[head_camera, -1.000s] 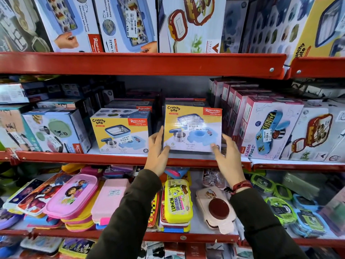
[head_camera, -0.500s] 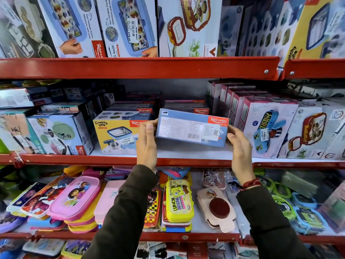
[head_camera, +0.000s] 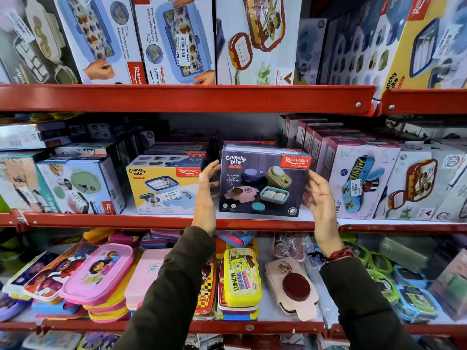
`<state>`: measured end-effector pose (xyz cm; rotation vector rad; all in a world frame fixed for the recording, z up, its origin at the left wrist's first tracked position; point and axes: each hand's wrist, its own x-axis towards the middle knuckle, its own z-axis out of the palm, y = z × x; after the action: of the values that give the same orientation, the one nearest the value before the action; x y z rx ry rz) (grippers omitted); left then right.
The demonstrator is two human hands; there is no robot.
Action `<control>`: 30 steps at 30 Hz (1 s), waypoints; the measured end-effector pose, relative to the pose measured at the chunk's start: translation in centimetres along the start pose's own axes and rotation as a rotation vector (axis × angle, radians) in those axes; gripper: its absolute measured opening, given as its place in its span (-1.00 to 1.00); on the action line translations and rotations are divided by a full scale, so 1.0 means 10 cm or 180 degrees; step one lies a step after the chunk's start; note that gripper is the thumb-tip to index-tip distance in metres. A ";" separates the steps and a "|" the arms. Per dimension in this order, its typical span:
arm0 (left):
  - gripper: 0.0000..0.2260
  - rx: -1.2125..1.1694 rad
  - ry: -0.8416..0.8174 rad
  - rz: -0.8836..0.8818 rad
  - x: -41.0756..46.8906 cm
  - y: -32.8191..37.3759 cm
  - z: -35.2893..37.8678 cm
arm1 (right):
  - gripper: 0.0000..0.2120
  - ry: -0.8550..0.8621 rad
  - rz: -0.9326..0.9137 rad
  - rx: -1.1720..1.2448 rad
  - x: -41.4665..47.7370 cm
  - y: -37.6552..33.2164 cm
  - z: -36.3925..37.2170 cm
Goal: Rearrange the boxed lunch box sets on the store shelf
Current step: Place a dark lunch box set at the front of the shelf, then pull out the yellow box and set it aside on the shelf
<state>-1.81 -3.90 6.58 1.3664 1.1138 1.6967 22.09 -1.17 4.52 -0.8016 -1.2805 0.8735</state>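
Dark slate-blue Crunchy Bite box [head_camera: 262,181] between my hands, red brand tag at its 1 o'clock; yellow Crunchy Bite box [head_camera: 164,189] at 9 o'clock; red shelf edge [head_camera: 151,221].

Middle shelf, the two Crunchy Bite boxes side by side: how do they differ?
Colour: the yellow Crunchy Bite box has a yellow front; the dark Crunchy Bite box is dark grey-purple.
Print: yellow shows one blue-rimmed steel tray; dark shows several small containers.
Sticker: yellow carries a price label on its front; none shows on dark.
Handling: the left hand and right hand flank the dark box; yellow stands alone.
Shared: red Rishabh logo, both upright.
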 end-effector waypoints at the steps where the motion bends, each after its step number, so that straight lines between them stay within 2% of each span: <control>1: -0.45 0.0025 -0.0021 -0.0028 0.01 -0.02 0.00 | -0.58 0.0011 0.0066 0.0043 0.02 0.02 0.01; 7: -0.45 -0.0047 -0.0154 -0.0411 0.14 -0.16 0.04 | -0.57 -0.0120 0.0427 0.0085 0.15 0.20 0.08; 15: -0.71 -0.0104 -0.0002 -0.0733 0.21 -0.38 0.07 | -0.53 -0.0175 0.0809 -0.0047 0.19 0.40 0.22; 21: -0.66 -0.0101 0.0048 -0.0725 0.28 -0.50 0.06 | -0.51 -0.0250 0.0830 -0.0060 0.23 0.44 0.24; 24: -0.60 -0.0101 0.0024 -0.0704 0.26 -0.51 0.08 | -0.51 -0.0277 0.0769 -0.0069 0.22 0.43 0.23; 26: -0.60 -0.0135 0.0098 -0.0657 0.20 -0.51 0.08 | -0.43 -0.0187 0.0538 -0.0189 0.14 0.41 0.25; 28: -0.51 -0.0220 0.0289 -0.0540 0.10 -0.53 0.08 | -0.38 0.0163 0.0213 -0.0265 0.02 0.40 0.31; 30: -0.45 -0.0275 0.0522 -0.0373 -0.01 -0.51 0.07 | -0.45 0.0555 -0.0062 -0.0153 -0.10 0.40 0.39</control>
<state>-1.16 -1.76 1.91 1.1034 1.1728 1.7744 17.72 -0.16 1.00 -0.8825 -1.1572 0.7427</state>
